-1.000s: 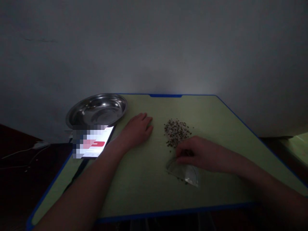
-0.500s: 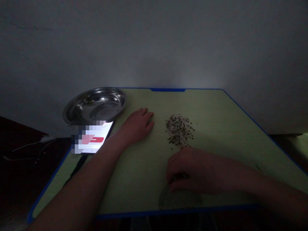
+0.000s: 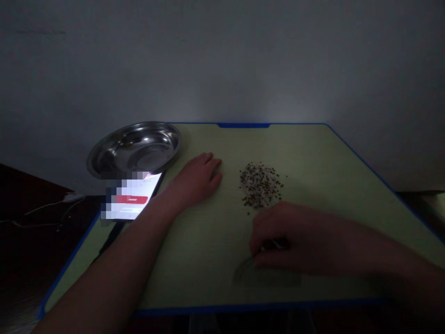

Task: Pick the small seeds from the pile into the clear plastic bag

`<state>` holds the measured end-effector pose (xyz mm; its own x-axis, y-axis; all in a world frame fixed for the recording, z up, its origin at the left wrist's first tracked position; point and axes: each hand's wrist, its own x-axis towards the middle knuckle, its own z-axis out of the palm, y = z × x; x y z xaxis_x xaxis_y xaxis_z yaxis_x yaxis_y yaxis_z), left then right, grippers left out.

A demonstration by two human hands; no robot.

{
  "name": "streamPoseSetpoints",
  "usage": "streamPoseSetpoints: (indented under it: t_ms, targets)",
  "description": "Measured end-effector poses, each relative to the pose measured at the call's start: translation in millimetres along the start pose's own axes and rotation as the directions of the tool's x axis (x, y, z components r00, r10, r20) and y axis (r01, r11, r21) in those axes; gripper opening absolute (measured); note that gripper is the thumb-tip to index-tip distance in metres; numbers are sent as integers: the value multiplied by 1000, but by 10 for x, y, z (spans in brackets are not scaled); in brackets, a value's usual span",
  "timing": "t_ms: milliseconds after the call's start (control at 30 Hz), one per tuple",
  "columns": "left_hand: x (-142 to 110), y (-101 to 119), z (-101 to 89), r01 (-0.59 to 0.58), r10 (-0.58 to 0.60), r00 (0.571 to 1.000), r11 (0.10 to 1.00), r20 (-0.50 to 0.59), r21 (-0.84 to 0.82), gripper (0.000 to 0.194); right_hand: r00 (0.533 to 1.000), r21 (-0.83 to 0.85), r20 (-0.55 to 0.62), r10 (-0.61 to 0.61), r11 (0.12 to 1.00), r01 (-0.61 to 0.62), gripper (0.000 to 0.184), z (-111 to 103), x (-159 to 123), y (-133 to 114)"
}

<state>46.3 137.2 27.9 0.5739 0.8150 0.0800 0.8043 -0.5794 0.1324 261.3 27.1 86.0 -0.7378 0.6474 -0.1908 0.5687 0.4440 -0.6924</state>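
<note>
The right hand (image 3: pixel 290 239) pinches a blurry clear bag (image 3: pixel 262 275) near the pile (image 3: pixel 260 183) of tiny bits on the table (image 3: pixel 198 273). The left hand (image 3: pixel 197 180) lies loose, holding nothing. This looks like the bag-handling step; next calls for a steady grip.

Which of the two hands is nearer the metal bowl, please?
The left hand, resting on the table; the right hand, farther off, is beside the grains.

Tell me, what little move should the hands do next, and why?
Maybe the left hand should help steady the clear bag, because it rests free on the table while the right hand alone pinches the bag, near the grain pile.
</note>
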Motion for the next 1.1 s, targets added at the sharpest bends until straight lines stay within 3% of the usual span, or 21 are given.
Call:
streamPoseSetpoints:
  t_ms: [167, 267, 433, 567, 733, 833, 933, 1033, 1100]
  targets:
    - [-2, 9, -18, 17, -17, 1000, 1000, 3, 2, 45, 957, -25, -277, 84, 995, -95, 18, -304, -67, 177]
    - [-9, -2, -14, 18, -18, 1000, 1000, 6, 8, 45, 918, -20, -372, 139, 987, -158, 23, -348, -60, 306]
    - [-12, -32, 5, -7, 7, 1000, 1000, -17, -4, 45, 907, -66, -375, 189, 971, -230, 29, -293, -57, 479]
    - [-9, -25, 2, 3, -2, 1000, 1000, -5, 4, 47, 892, -80, -408, 196, 965, -248, 32, -257, -63, 474]
    - [-14, -10, -2, 6, -6, 1000, 1000, -23, -12, 44, 960, -181, -266, 91, 973, -142, 25, -47, 52, 329]
    - [-16, -14, 8, 15, -16, 999, 1000, -32, -16, 43, 972, -321, -227, 67, 937, -140, 23, 47, 136, 316]
    - [-13, -23, 20, 8, -8, 999, 1000, -32, -19, 44, 949, -439, -296, 112, 866, -239, 26, 13, 165, 388]
    - [-7, -30, 22, 6, -6, 1000, 1000, -21, -14, 46, 897, -500, -428, 112, 797, -338, 30, -101, 140, 479]
    - [-5, -33, 16, 8, -8, 1000, 1000, -11, -4, 47, 869, -487, -486, 91, 797, -356, 31, -182, 105, 525]
